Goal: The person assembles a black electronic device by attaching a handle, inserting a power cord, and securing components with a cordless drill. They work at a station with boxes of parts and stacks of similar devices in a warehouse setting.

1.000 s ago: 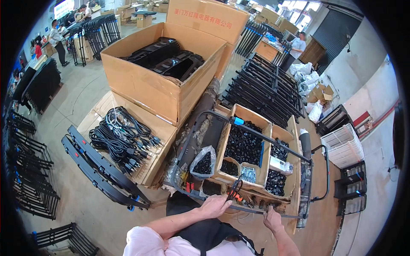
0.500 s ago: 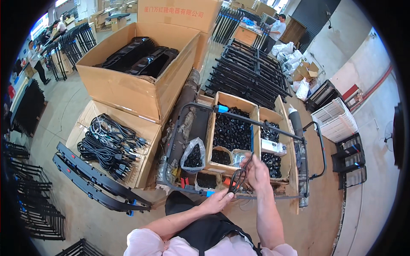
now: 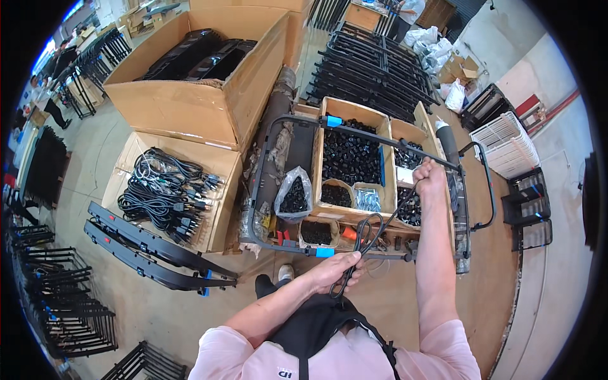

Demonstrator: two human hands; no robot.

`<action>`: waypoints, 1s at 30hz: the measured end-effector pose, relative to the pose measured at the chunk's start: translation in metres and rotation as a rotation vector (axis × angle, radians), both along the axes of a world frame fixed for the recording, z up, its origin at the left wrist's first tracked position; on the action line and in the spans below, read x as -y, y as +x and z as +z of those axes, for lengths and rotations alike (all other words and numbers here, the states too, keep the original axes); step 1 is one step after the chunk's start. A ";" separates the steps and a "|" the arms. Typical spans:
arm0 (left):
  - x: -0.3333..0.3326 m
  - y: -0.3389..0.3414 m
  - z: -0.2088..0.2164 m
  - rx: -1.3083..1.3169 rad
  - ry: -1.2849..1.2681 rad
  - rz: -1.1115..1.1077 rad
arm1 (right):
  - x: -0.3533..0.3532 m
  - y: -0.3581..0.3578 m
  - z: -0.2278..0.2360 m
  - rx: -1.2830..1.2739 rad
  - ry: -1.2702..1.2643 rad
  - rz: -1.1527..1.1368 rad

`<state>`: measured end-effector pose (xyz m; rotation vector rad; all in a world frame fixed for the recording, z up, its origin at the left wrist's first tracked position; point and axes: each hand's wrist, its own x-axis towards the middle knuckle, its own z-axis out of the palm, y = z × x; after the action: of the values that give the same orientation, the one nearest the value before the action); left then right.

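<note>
1. At far left, two curved black panels [image 3: 149, 247] lie beside an open carton [image 3: 130, 152] holding a heap of coiled black cables [image 3: 161, 199]; this matches half a second ago.
2. A clear bag of black parts [image 3: 293, 199] sits within the outline of a black tubular frame [image 3: 386, 139], as before.
3. The left hand [image 3: 335, 271] remains closed around a looped black cable [image 3: 360, 235], below the frame's near bar; loops stick out above and below the fist.
4. A length of that cable now slants between the hands, whereas earlier it was bunched together near both.
5. The right hand [image 3: 430, 177] was loosely open beside the bundle; it has moved up and right, curled into a fist gripping the cable's far part, and partly covers a white box [image 3: 405, 177].
</note>
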<state>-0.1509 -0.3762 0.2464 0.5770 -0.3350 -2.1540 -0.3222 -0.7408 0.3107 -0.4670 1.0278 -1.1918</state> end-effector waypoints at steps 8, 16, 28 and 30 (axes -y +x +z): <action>-0.011 -0.022 -0.024 1.380 -0.572 0.208 | -0.086 -0.008 0.106 -0.173 -0.330 0.373; -0.039 -0.029 0.049 1.574 -0.718 0.555 | -0.220 -0.083 0.078 -0.047 -0.266 0.573; -0.002 -0.070 0.104 1.718 -0.774 0.853 | -0.269 -0.156 0.021 -0.038 -0.479 0.816; -0.005 -0.079 0.099 1.743 -0.801 0.810 | -0.270 -0.162 0.016 -0.131 -0.539 0.854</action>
<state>-0.2299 -0.3711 0.3451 1.5638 -1.4266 -0.1957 -0.4842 -0.4704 0.3268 -1.2729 0.4856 -0.6396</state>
